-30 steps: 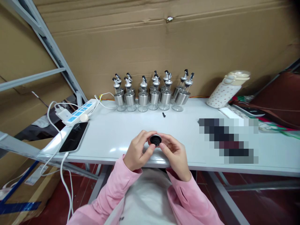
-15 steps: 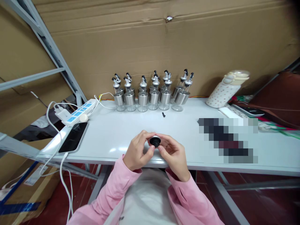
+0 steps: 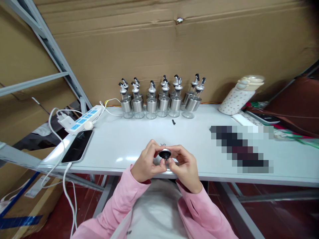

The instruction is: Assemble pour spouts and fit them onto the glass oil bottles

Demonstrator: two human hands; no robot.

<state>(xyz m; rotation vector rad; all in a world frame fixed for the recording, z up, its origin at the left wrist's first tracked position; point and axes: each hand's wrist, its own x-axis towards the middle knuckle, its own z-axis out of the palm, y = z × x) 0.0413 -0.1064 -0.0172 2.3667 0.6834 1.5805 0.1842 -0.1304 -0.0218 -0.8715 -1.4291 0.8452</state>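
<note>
Between the fingertips of both hands is a pourer stopper (image 3: 164, 154), with a black ribbed plug facing me and a silvery collar and spout pointing away. My left hand (image 3: 149, 161) pinches it from the left, thumb below and forefinger above. My right hand (image 3: 184, 163) grips it from the right in the same way. Beyond my hands a small black clip-like piece (image 3: 173, 122) lies on the white table (image 3: 112, 139). Several glass bottles with steel sleeves (image 3: 151, 106) stand behind it, topped with silver pourers and black flaps.
On the left are a phone (image 3: 77, 146) and a power strip (image 3: 86, 119) with white cables. A dotted drinking flask (image 3: 236, 99) stands at the back right, near a brown bag (image 3: 294, 103). A blurred-out patch (image 3: 240, 149) covers something at right. Cardboard (image 3: 139, 43) walls the back.
The pourer stopper has tilted, so its black plug points more downward and its metal spout shows above my fingers. My thumbs have shifted slightly down. The bottles stay put.
</note>
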